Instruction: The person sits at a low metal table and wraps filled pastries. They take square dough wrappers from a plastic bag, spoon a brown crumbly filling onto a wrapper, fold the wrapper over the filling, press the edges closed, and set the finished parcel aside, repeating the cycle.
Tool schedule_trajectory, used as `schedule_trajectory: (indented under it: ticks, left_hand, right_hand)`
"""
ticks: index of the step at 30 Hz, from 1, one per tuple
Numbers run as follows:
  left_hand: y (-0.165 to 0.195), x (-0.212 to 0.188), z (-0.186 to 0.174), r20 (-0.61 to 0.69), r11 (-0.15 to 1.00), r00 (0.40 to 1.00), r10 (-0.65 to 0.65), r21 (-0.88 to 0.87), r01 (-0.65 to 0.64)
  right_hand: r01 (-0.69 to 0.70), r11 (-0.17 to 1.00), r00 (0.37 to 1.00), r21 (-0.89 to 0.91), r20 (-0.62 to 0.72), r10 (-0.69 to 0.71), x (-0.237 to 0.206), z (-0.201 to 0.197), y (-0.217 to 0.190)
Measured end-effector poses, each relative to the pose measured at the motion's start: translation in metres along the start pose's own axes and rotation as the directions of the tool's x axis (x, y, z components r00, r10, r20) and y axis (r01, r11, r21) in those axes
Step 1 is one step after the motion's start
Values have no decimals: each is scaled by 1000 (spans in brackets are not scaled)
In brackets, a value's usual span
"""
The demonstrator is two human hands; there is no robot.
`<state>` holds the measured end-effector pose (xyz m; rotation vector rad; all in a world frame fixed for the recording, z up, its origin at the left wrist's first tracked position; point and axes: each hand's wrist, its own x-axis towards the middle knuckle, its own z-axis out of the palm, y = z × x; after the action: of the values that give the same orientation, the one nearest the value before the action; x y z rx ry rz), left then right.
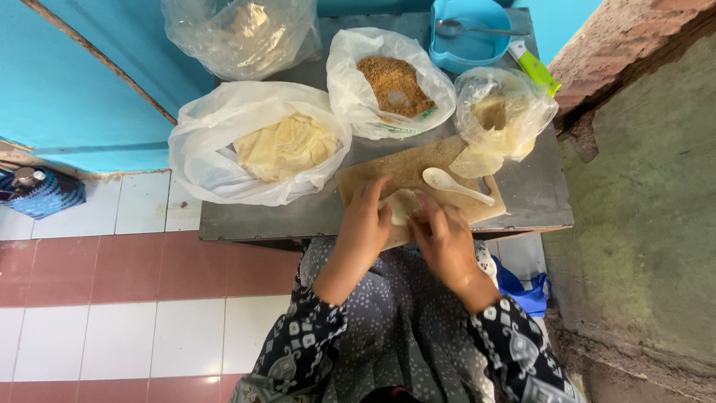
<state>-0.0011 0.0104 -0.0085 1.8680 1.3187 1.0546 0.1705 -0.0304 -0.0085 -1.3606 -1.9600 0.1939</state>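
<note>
Both hands work a pale wrapper sheet (403,205) on the wooden board (418,168), which sits at the near edge of the grey bench (537,194). Left hand (364,224) lies flat on the sheet's left side, fingers (377,190) spread and pressing, not clenched; right hand (446,237) covers the right side, fingertips curled down onto the sheet's edge, pinching or folding it (exact grip hidden by the knuckles). Judgement: the fold goes best with the left hand pinning the sheet still while the right brings the edge over snugly, light pressure so the thin skin does not tear. The sheet looks thin, soft, off-white, slightly creased, mostly covered by the hands; whether filling lies inside cannot be told. A white spoon (451,183) lies on the board just beyond the right hand. Beyond the board: a bag of brown crumbs (391,83), open; left of the board, a bag of stacked yellowish sheets (280,145); right of the crumbs, a clear bag of pale filling (500,119). Farther back, a blue bowl (470,45) with a metal spoon (477,30), and a green-handled knife (535,69).
</note>
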Motion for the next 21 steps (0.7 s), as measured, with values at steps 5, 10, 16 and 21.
schedule_trajectory:
  ticks: [5, 10, 16, 21]
  left_hand:
    - [10, -1, -6, -75, 984, 982, 171, 72, -165]
    - [17, -20, -15, 30, 996, 998, -56, 64, 54]
    - [13, -22, -15, -13, 988, 999, -35, 150, 36]
    - [6, -23, -15, 18, 988, 997, -80, 135, 77]
  right_hand:
    - [17, 997, 1000, 81, 12, -18, 11, -22, -2]
    - [-9, 1000, 999, -27, 46, 10, -1, -33, -12]
    - [252, 866, 948, -431, 287, -133, -2, -14, -16]
    - [239, 706, 954, -667, 297, -43, 1, -24, -15]
